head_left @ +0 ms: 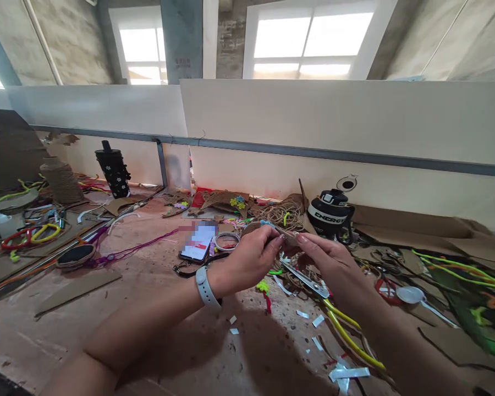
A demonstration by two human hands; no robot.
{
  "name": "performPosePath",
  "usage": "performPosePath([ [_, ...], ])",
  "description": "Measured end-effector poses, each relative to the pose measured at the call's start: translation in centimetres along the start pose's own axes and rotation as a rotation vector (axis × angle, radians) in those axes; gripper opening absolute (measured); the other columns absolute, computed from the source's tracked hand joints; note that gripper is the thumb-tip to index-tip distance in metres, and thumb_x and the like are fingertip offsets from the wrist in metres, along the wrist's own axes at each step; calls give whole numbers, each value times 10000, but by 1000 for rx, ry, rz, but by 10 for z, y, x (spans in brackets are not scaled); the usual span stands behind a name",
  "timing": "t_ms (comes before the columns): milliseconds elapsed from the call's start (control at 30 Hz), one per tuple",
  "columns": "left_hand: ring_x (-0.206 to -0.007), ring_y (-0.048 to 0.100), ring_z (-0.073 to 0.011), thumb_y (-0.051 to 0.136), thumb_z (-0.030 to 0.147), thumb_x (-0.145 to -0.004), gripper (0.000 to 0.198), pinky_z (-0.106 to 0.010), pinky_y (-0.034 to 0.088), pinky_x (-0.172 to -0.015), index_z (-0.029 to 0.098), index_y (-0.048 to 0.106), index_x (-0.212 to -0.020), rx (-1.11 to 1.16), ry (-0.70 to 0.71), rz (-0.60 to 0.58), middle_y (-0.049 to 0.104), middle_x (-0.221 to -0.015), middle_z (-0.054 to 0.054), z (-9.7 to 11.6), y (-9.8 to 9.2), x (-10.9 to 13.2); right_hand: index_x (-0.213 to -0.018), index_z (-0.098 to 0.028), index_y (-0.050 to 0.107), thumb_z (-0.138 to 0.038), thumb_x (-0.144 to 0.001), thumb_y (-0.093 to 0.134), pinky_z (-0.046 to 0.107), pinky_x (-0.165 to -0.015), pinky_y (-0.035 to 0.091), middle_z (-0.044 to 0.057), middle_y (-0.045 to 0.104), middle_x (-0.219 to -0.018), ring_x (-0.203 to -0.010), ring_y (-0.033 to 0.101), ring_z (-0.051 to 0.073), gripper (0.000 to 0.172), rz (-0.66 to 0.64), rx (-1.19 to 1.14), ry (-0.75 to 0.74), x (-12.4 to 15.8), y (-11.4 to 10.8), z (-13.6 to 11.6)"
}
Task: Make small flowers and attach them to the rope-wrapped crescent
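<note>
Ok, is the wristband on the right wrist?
No, the white wristband is on the wrist of the left hand; the right hand has none.

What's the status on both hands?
Left hand and right hand pinch small brown piece at fingertips. Scissors lie beneath right hand. Nothing blocking.

Twine looks rough and fibrous, scissors shiny metal, bottle glossy plastic.
</note>
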State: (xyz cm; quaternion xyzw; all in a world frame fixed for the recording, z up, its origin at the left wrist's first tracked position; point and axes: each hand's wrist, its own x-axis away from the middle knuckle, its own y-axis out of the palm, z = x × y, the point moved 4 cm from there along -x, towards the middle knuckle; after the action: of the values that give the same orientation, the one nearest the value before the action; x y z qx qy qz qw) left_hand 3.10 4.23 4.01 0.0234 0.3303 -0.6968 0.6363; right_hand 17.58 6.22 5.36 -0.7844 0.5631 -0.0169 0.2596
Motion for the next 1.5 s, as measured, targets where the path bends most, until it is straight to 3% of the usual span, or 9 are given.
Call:
performPosePath([
  [167, -662, 412, -109, 403, 264, -960, 171, -247, 343, -618, 175, 466, -828, -2, 18, -58, 484, -742, 19, 8, -8, 4, -938, -173, 718, -547, -842, 509, 289, -582, 449, 59, 670, -789, -687, 558, 183, 439, -30, 25, -18, 3, 1, -3],
  [400, -681, 433, -115, 390, 262, -958, 154, -250, 365, -639, 178, 458, -848, 13, 25, -84, 476, -735, 19, 8, -11, 5, -770, -188, 643, -553, -844, 518, 265, -537, 409, 22, 590, -705, -619, 502, 151, 393, -31, 15, 4, 7, 8, -2],
  [567, -684, 442, -120, 383, 267, -957, 156, -259, 377, -640, 179, 455, -850, -27, 17, -105, 488, -745, 12, 10, -13, 5, -764, -191, 630, -549, -833, 542, 268, -551, 439, 12, 558, -664, -639, 528, 165, 375, -41, -71, 46, 8, 11, 1],
  [1067, -641, 397, -111, 375, 279, -962, 186, -256, 350, -595, 181, 439, -817, 40, -26, -180, 446, -719, 26, 4, -14, 2, -847, -198, 696, -488, -865, 517, 294, -675, 479, 51, 649, -794, -761, 568, 200, 341, -13, 8, -30, 14, 14, -9],
  [1367, -644, 417, -105, 389, 283, -959, 191, -249, 364, -602, 175, 446, -813, 66, 3, -217, 464, -728, 23, 0, -13, 0, -681, -194, 603, -500, -860, 503, 247, -498, 363, 21, 531, -663, -609, 455, 150, 368, -9, 85, -48, 16, 14, -17],
  [1500, -652, 426, -107, 381, 287, -959, 187, -247, 373, -603, 171, 466, -840, 73, 21, -217, 475, -742, 18, -4, -13, -1, -662, -199, 587, -492, -860, 492, 253, -504, 357, 23, 544, -670, -611, 456, 151, 366, -23, 94, -56, 15, 13, -17],
])
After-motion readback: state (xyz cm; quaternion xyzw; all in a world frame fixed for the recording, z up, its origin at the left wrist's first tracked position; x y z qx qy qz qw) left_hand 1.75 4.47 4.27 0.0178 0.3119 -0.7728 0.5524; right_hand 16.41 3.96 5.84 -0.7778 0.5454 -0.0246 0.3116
